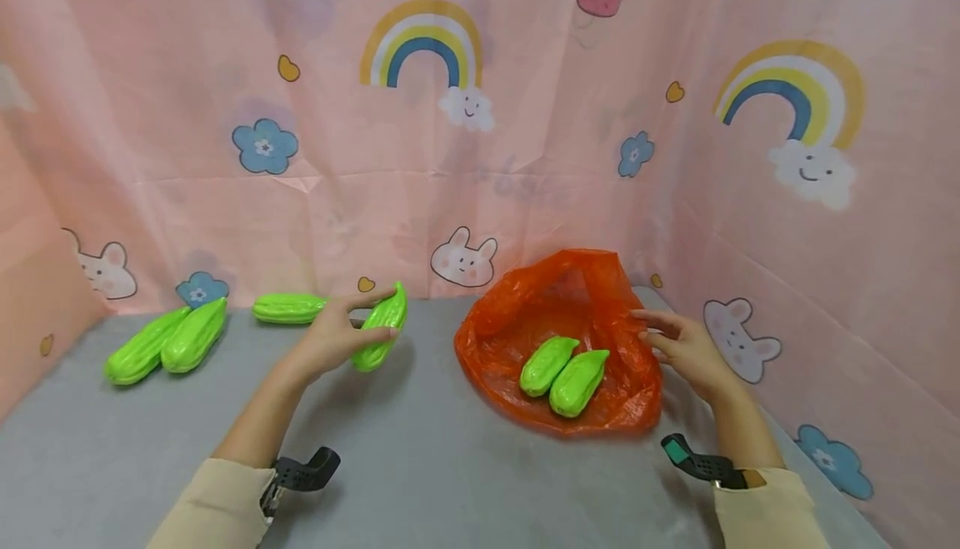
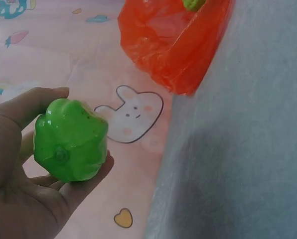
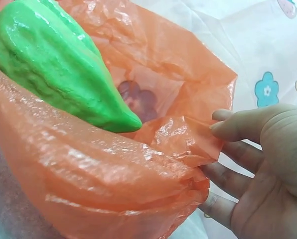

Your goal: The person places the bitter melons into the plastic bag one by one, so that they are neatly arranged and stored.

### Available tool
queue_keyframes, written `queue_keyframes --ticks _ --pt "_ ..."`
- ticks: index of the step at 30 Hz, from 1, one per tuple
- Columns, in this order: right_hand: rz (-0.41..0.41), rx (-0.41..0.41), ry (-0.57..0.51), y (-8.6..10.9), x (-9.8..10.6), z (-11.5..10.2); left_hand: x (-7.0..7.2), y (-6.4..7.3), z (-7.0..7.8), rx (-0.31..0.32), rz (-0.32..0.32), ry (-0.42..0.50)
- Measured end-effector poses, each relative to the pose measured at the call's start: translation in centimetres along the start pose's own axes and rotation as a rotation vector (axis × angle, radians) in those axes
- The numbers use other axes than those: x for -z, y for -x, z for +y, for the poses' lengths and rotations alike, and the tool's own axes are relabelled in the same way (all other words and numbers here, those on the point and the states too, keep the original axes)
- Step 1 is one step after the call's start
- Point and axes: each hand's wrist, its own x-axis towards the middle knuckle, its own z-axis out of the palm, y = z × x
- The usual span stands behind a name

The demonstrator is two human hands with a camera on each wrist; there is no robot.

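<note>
My left hand (image 1: 335, 338) grips a bright green, ridged bitter melon (image 1: 381, 328) between thumb and fingers, above the table with its pointed tip up. The left wrist view shows the blunt end of that bitter melon (image 2: 71, 142). An open red plastic bag (image 1: 487, 328) stands to the right, its mouth facing me. Two more bitter melons (image 1: 547, 366) lie side by side inside it. My right hand (image 1: 692, 355) pinches the right edge of the bag; in the right wrist view the thumb (image 3: 238, 124) lies against the thin plastic and the other fingers are partly behind it.
Two bitter melons (image 1: 163, 342) lie together on the grey table (image 1: 420, 482) at the far left. Another bitter melon (image 1: 288, 308) lies near the back edge, just beyond my left hand. A pink printed curtain (image 1: 525, 157) hangs behind and along both sides.
</note>
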Motion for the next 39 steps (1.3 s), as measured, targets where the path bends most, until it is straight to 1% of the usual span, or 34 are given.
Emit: queue_keyframes --ticks 4,5,7,9,11,13,17,20,23,28,32,35,37,39 --pt "0.005 -0.018 -0.005 -0.1 -0.4 0.0 -0.8 -0.1 0.3 -0.032 0.031 0.039" --pt "0.007 -0.024 -0.004 -0.1 -0.4 0.0 -1.0 -0.2 0.4 -0.053 0.044 0.042" --pt "0.013 -0.032 -0.001 -0.2 -0.5 0.0 -1.3 -0.3 0.5 -0.083 0.073 0.031" --pt "0.017 -0.037 0.0 -0.2 -0.5 0.1 -1.6 -0.5 0.7 -0.099 0.085 0.022" --pt "0.023 -0.039 -0.002 -0.2 -0.5 0.2 -2.0 -0.6 0.8 -0.11 0.082 0.018" --pt "0.025 -0.04 -0.007 -0.2 -0.5 0.3 -2.5 -0.9 1.0 -0.104 0.073 0.006" --pt "0.029 -0.047 -0.013 0.0 -0.3 0.5 -3.7 -1.5 1.4 -0.097 0.065 -0.044" --pt "0.029 -0.041 -0.009 0.0 -0.2 0.6 -4.4 -1.9 1.8 -0.107 0.053 -0.074" --pt "0.024 -0.031 -0.004 -0.1 -0.3 0.4 -5.0 -2.3 2.1 -0.111 0.04 -0.064" --pt "0.018 -0.039 -0.003 -0.3 -0.5 -0.1 -6.0 -2.9 2.6 -0.102 0.041 -0.031" --pt "0.018 -0.048 -0.015 -0.3 -0.7 -0.3 -7.3 -3.4 3.1 -0.097 0.012 -0.02" --pt "0.02 -0.054 -0.022 -0.3 -0.7 -0.2 -8.4 -3.7 3.6 -0.124 0.0 -0.034" --pt "0.021 -0.051 -0.023 -0.3 -0.7 -0.1 -9.1 -3.9 3.8 -0.158 -0.018 -0.024" --pt "0.022 -0.049 -0.02 -0.3 -0.6 -0.1 -9.8 -4.3 4.0 -0.198 -0.053 0.005"
